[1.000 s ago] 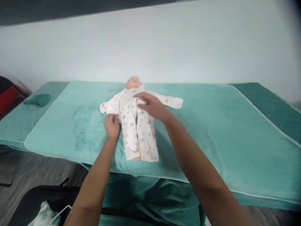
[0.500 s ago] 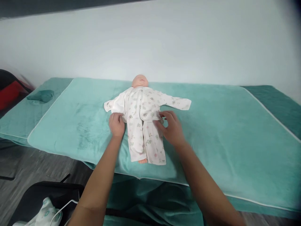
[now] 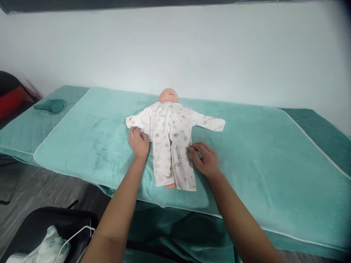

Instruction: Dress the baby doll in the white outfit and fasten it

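The doll [image 3: 170, 138] lies on its back at the centre of the frame on the teal towel [image 3: 246, 153], head toward the top of the frame and feet toward the bottom, so its long axis runs straight away from you. Your left hand [image 3: 139, 141] rests at the doll's side toward the left of the frame, fingers curled onto the white printed suit [image 3: 167, 128] just under the sleeve; whether they pinch cloth, you cannot tell. Your right hand [image 3: 205, 159] sits on the opposite side, at hip level, fingers half bent with the tips touching the hem of the top. Both hands flank the body, equally near.
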A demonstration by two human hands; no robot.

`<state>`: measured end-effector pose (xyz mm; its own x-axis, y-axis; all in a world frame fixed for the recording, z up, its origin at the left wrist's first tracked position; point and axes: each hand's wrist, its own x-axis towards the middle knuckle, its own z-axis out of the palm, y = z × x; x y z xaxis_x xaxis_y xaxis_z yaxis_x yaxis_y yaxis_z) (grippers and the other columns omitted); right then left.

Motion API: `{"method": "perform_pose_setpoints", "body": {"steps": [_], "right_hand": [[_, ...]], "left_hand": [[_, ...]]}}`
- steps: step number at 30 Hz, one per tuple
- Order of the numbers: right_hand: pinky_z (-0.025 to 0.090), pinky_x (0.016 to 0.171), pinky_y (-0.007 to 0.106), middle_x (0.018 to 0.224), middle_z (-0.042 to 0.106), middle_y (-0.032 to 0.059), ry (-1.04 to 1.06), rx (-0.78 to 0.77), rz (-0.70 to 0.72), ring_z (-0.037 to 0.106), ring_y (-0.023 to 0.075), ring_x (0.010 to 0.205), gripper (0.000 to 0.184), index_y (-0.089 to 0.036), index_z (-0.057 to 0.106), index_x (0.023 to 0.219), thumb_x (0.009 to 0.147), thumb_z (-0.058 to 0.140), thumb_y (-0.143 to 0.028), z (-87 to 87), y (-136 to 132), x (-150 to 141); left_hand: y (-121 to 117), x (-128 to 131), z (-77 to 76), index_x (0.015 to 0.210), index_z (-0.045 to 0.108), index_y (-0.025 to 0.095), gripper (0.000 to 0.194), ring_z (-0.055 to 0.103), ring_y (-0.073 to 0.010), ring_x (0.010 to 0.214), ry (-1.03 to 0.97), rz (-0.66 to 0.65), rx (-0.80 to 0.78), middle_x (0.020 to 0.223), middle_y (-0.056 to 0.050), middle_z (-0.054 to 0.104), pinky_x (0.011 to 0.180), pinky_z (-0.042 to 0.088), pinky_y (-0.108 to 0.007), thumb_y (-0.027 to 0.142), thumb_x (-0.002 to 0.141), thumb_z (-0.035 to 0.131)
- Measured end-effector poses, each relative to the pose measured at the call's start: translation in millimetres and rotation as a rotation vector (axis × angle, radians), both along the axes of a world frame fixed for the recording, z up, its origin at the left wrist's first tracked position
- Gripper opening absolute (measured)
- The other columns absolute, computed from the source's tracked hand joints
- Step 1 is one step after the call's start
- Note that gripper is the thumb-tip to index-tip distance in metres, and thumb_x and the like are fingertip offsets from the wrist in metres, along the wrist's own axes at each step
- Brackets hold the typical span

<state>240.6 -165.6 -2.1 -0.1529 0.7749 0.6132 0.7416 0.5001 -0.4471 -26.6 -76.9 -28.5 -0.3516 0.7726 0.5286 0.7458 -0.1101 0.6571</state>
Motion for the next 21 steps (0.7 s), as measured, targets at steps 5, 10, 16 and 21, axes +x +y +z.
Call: {"method": "perform_pose_setpoints", "body": {"steps": [5,10,16,21], "right_hand": [[0.037,0.062,0.032,0.064,0.057,0.0011,0.116,0.048,-0.23,0.052,0.0164,0.06,0.035,-0.023,0.054,0.07,0.102,0.046,-0.034,31.6,18.7,-16.8],[0.038,0.069,0.032,0.078,0.064,0.0021,0.118,-0.096,-0.273,0.055,0.018,0.07,0.022,-0.023,0.055,0.08,0.097,0.049,-0.036,81.7,88.2,-49.6],[0.041,0.074,0.037,0.089,0.067,0.0092,0.0,-0.472,-0.4,0.058,0.0267,0.08,0.03,-0.024,0.05,0.087,0.097,0.05,-0.053,86.3,166.0,-77.0],[0.041,0.075,0.037,0.086,0.066,0.0061,0.021,-0.485,-0.336,0.058,0.0251,0.078,0.02,-0.025,0.049,0.087,0.092,0.056,-0.043,73.8,169.7,-75.6]], "left_hand": [[4.8,0.7,-4.9,0.119,0.059,0.016,0.026,0.056,-0.0285,0.134,-0.127,0.068,-0.011,0.138,-0.016,0.064,0.115,0.04,-0.045,0.022,0.095,0.049],[7.8,0.6,-2.6,0.121,0.06,0.014,0.03,0.057,-0.0282,0.136,-0.165,0.077,-0.038,0.142,-0.017,0.064,0.115,0.042,-0.044,0.024,0.096,0.048],[7.2,5.1,2.2,0.124,0.06,0.017,0.036,0.054,-0.0299,0.139,-0.114,0.118,-0.119,0.148,-0.014,0.06,0.116,0.039,-0.048,0.016,0.089,0.053],[7.7,9.1,6.3,0.121,0.06,0.021,0.034,0.059,-0.0289,0.129,-0.117,0.134,-0.148,0.133,-0.011,0.067,0.111,0.041,-0.048,0.018,0.087,0.059]]}}
